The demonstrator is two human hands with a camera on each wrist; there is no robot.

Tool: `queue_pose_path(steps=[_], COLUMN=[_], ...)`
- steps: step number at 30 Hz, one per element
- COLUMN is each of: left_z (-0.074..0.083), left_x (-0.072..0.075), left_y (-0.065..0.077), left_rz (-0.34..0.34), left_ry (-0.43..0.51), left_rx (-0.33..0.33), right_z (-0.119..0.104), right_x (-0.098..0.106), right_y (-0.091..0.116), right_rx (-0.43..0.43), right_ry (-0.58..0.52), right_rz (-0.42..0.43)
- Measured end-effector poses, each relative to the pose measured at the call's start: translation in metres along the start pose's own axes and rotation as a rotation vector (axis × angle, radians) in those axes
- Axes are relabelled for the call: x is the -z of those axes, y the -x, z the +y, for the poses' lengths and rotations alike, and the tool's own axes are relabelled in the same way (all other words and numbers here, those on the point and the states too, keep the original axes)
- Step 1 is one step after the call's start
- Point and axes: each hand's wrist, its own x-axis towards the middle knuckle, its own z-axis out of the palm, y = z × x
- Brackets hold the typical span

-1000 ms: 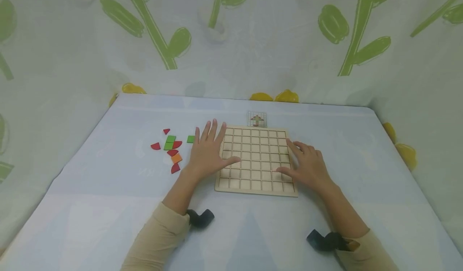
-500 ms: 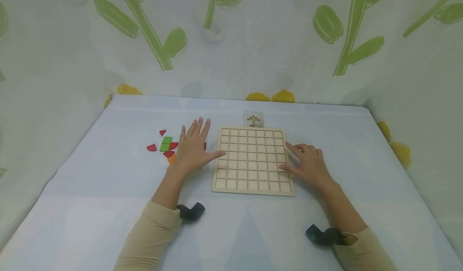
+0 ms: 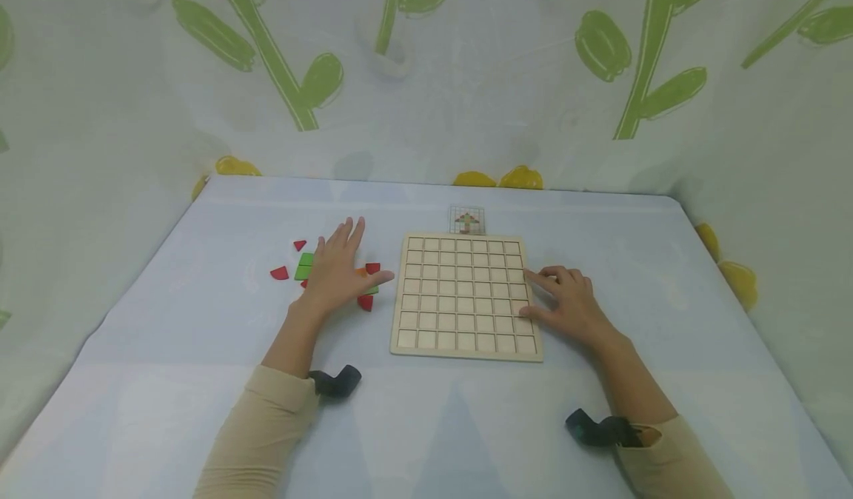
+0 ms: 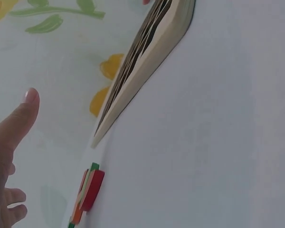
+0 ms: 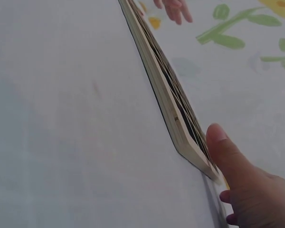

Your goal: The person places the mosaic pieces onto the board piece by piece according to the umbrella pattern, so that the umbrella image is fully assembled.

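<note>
A square wooden grid board (image 3: 466, 293) lies flat on the table. My left hand (image 3: 333, 273) hovers left of it over a scatter of small coloured pieces, fingers spread and thumb toward the board. Red pieces (image 3: 365, 303) and a green square (image 3: 303, 272) show around this hand; others are hidden under it. In the left wrist view the thumb (image 4: 19, 121) stands apart from the red piece (image 4: 92, 191). At the board's right edge rests my right hand (image 3: 566, 303), thumb and forefinger at the rim. The right wrist view shows its thumb (image 5: 228, 152) beside the board's corner.
A small pattern card (image 3: 467, 219) with a printed grid picture lies behind the board. Single red pieces (image 3: 279, 272) lie farther left. A patterned cloth wall (image 3: 466, 77) rises behind the table, and each wrist wears a black camera mount (image 3: 603, 430).
My left hand has moved left, off the board and over the pieces, uncovering red, orange and green ones beside the board. The right hand stays at the right edge, almost still.
</note>
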Motion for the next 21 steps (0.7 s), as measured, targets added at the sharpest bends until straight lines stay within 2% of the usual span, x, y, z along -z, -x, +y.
queue_pose_path(steps=[7,13,21], left_z=[-0.021,-0.037,-0.063], left_x=[0.004,0.011,0.015], left_y=[0.004,0.004,0.008], left_rz=[-0.017,-0.014,0.041], left_ry=[0.084,0.102,0.1], left_rx=[0.082,0.114,0.159], right_z=[0.006,0.008,0.009], right_x=[-0.001,0.002,0.002], right_y=[0.001,-0.001,0.0], right_rx=[0.048,0.05,0.029], right_ry=[-0.109,-0.103,-0.102], right_rz=[0.049,0.003,-0.036])
